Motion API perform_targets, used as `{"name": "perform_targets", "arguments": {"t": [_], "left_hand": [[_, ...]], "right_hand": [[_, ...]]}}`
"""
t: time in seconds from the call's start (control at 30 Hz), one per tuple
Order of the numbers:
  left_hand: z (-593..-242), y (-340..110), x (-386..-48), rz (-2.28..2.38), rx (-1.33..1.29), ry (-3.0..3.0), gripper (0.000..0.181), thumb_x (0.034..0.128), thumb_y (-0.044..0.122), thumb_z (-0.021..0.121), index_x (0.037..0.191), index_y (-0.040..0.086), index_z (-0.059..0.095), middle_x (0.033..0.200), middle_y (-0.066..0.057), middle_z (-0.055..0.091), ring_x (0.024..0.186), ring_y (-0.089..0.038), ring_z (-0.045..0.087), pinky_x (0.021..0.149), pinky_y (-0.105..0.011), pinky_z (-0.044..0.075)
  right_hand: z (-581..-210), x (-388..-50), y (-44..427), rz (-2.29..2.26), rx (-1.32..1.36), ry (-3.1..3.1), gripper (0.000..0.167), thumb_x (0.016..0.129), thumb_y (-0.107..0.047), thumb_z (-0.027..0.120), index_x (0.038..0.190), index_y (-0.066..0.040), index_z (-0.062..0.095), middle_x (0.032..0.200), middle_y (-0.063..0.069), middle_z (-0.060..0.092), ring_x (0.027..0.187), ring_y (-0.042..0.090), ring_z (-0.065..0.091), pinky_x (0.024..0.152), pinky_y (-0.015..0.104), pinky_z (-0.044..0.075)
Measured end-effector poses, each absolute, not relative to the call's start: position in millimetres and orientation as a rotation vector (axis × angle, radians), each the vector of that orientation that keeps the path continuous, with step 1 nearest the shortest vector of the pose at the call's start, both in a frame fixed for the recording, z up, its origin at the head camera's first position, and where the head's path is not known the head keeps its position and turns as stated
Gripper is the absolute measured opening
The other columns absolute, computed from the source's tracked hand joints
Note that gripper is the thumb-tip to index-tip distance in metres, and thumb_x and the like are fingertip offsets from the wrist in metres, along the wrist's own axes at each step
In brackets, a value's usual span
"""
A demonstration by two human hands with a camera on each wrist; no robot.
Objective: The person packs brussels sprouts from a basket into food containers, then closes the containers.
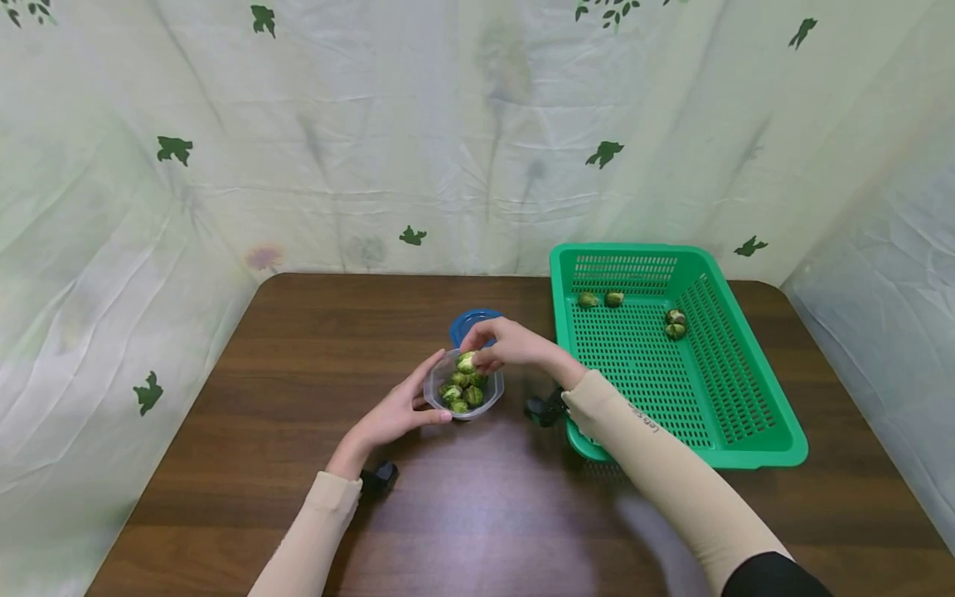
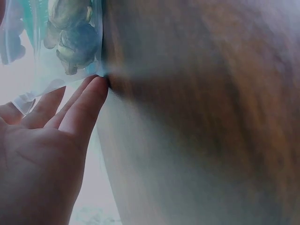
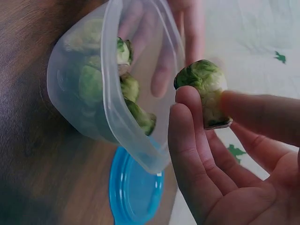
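Right hand (image 1: 511, 345): thumb and fingertips brought together on one Brussels sprout (image 3: 208, 89), green with a pale side, held at the mouth of the tub.
Left hand (image 1: 397, 411): fingers and thumb spread around the side of the tub, holding it.
Tub (image 3: 61, 84): clear plastic, uncovered, well in from the left edge of the table (image 1: 321, 348); several sprouts (image 1: 473, 396) heaped inside.
Lid (image 1: 470, 319): blue, lying just beyond the tub, toward the table's far edge.
Basket (image 1: 753, 458): green, slotted, near the table's far right corner. Contents, four sprouts: one pair (image 1: 588, 299) near its far left corner, side by side; one pair (image 1: 675, 331) touching, near its right wall.
Cloth (image 1: 433, 166): pale, printed with green leaves, hanging behind the far edge of the table.
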State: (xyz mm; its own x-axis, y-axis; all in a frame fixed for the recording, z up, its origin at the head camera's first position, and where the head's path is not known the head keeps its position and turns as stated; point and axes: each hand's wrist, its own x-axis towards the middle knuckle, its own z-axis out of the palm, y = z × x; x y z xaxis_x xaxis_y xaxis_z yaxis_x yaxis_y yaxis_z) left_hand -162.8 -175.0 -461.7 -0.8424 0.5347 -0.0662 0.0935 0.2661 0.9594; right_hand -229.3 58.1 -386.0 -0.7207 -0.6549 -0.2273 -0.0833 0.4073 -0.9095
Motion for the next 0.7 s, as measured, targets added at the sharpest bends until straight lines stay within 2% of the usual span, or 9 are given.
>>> {"name": "perform_targets", "arguments": {"t": [0.33, 0.47, 0.7], "left_hand": [[-461, -174, -163, 1.588, 0.580, 2.193, 0.093, 0.0874, 0.014, 0.072, 0.155, 0.016, 0.008, 0.157, -0.011, 0.011, 0.134, -0.033, 0.033, 0.102, -0.048, 0.037], [-461, -174, -162, 1.589, 0.579, 2.193, 0.093, 0.0873, 0.014, 0.072, 0.155, 0.016, 0.008, 0.157, -0.011, 0.010, 0.134, -0.034, 0.034, 0.102, -0.048, 0.037], [-461, -175, -163, 1.598, 0.578, 2.188, 0.093, 0.0870, 0.012, 0.072, 0.155, 0.016, 0.008, 0.157, -0.010, 0.011, 0.135, -0.031, 0.031, 0.102, -0.047, 0.037]], "right_hand": [[-395, -228, 47, -1.308, -0.625, 2.122, 0.015, 0.092, 0.007, 0.053, 0.103, 0.006, 0.063, 0.095, 0.015, 0.061, 0.082, 0.032, 0.067, 0.075, 0.042, 0.055], [-395, -227, 44, -1.297, -0.614, 2.163, 0.012, 0.091, 0.007, 0.056, 0.099, 0.006, 0.064, 0.092, 0.015, 0.063, 0.082, 0.033, 0.067, 0.074, 0.041, 0.055], [-397, -227, 42, -1.275, -0.633, 2.171, 0.014, 0.088, 0.010, 0.058, 0.101, 0.006, 0.064, 0.098, 0.017, 0.063, 0.087, 0.030, 0.066, 0.080, 0.042, 0.054]]}}
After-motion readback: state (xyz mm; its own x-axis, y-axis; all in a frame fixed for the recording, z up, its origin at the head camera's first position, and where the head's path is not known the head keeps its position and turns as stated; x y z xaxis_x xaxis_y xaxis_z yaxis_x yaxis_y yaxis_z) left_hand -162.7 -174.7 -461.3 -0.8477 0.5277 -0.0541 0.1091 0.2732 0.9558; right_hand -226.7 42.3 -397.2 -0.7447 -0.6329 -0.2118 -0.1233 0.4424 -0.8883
